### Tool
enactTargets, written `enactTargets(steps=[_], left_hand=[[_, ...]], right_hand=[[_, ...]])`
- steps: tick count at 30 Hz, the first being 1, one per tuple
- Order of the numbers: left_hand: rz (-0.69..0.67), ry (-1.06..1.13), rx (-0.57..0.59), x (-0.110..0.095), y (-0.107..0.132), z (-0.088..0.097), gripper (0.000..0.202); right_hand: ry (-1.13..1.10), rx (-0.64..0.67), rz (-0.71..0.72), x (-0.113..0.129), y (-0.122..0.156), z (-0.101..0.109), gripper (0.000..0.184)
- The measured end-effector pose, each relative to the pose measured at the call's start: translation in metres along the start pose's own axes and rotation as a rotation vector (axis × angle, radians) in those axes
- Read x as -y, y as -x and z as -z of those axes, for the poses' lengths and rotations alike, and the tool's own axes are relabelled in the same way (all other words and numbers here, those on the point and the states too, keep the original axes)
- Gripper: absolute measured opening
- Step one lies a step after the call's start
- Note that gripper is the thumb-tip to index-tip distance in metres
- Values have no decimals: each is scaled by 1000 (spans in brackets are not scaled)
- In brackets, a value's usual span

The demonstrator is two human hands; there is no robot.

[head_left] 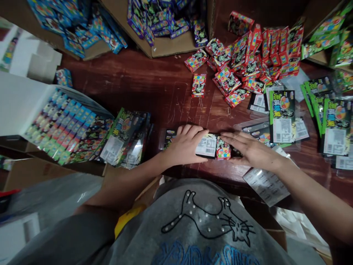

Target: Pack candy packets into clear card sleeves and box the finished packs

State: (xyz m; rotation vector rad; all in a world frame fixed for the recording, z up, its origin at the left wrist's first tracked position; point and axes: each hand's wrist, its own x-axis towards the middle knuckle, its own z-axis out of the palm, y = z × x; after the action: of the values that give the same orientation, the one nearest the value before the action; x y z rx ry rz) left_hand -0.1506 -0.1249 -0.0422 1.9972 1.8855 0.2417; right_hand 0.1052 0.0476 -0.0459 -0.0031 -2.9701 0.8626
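Near the front edge of the tabletop [154, 88], we have our left hand [183, 146] curved over a black packet [206, 146] with a white label, holding it between fingers at its far edge and thumb at its near one. Our right hand [249, 150] is partly open, fingertips at a small red box [223, 151] beside that packet, though we cannot tell whether it grips anything. Beyond lies a pile of red cartons [227, 79].

Left hand [183, 145]'s on a packet [206, 147] near the front of the table [118, 84], right hand [249, 149] just right, one box [223, 149] between. Filled display box [16, 112] off left, loose boxes [248, 60] heaped back right, cartons [171, 48] behind.
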Motion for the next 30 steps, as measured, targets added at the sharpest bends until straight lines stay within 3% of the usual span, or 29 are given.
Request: enactTargets(steps=[3, 6, 11, 14, 17, 20, 23, 27, 30], left_hand=[[-30, 24, 20, 0, -1, 0, 97], [25, 9, -15, -8, -3, -5, 97], [53, -16, -33, -19, -4, -8, 96], [37, -35, -22, -19, -6, -6, 97], [24, -45, -18, -19, -8, -6, 99], [32, -32, -23, -24, -8, -8, 98], [80, -11, -57, -32, -7, -13, 97], [153, 14, -137, -39, -6, -18, 93], [185, -4, -224, -42, -7, -20, 89]], right_hand=[[-7, -6, -38, 0, -10, 2, 74], [26, -33, -71, 4, -16, 1, 80], [84, 65, -111, 6, 18, 23, 105], [115, 142, -96, 2, 44, 38, 95], [159, 148, -56, -3, 42, 39, 80], [203, 86, -88, -5, 19, 30, 69], [190, 28, -142, 0, -1, 19, 73], [144, -51, -162, 13, -3, 8, 75], [192, -182, -236, 27, 3, 5, 77]])
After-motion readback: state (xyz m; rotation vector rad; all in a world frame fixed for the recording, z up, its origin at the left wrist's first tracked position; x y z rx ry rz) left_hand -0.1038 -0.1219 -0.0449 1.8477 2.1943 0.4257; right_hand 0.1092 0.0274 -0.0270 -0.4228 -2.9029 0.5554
